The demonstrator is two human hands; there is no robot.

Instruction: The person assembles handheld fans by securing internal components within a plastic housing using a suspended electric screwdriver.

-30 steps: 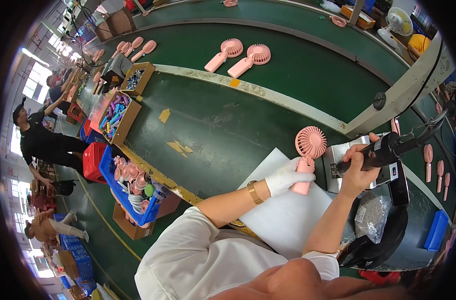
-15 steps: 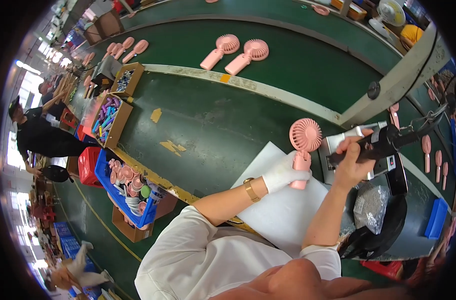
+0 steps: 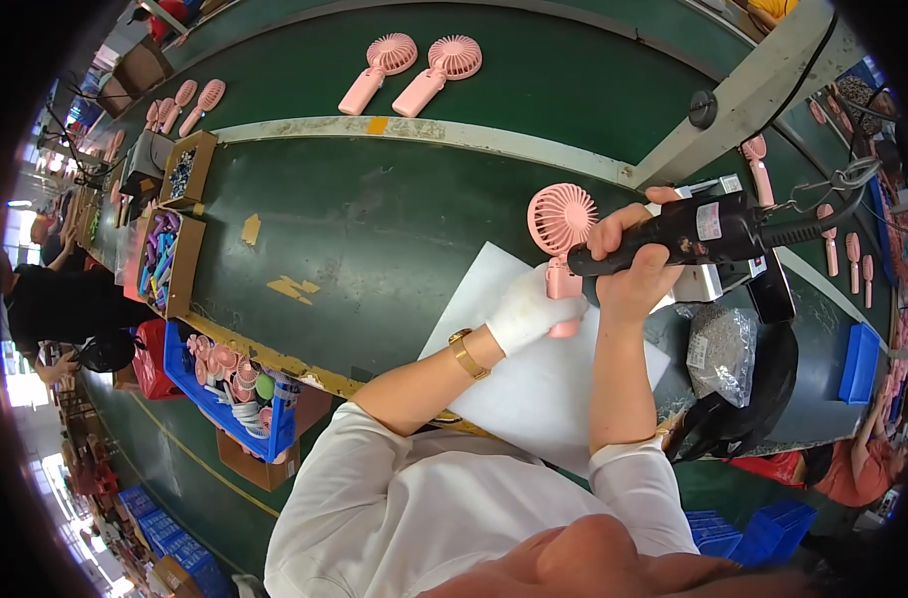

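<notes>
My left hand (image 3: 525,311), in a white glove, is closed around the handle of a pink handheld fan (image 3: 561,219), which stands with its round head up above a white foam sheet (image 3: 514,394). My bare right hand (image 3: 635,261) grips a black electric screwdriver (image 3: 711,223), held roughly level, with a cord and a metal hanger at its rear end. The screwdriver's front end is at the fan, by the top of the handle; whether the bit touches a screw cannot be made out. Behind my right hand, a silver metal device (image 3: 701,283) is partly hidden.
Two pink fans (image 3: 437,78) lie on the green conveyor belt (image 3: 543,90) beyond the bench rail. A grey post (image 3: 743,105) rises at right. Bins of coloured parts (image 3: 161,261) and a blue crate (image 3: 220,399) stand left. A clear bag (image 3: 723,349) lies right.
The screwdriver has moved left, from beside the fan to against its handle. The view has shifted, so the bench and belt appear higher and further left. Both hands keep their holds.
</notes>
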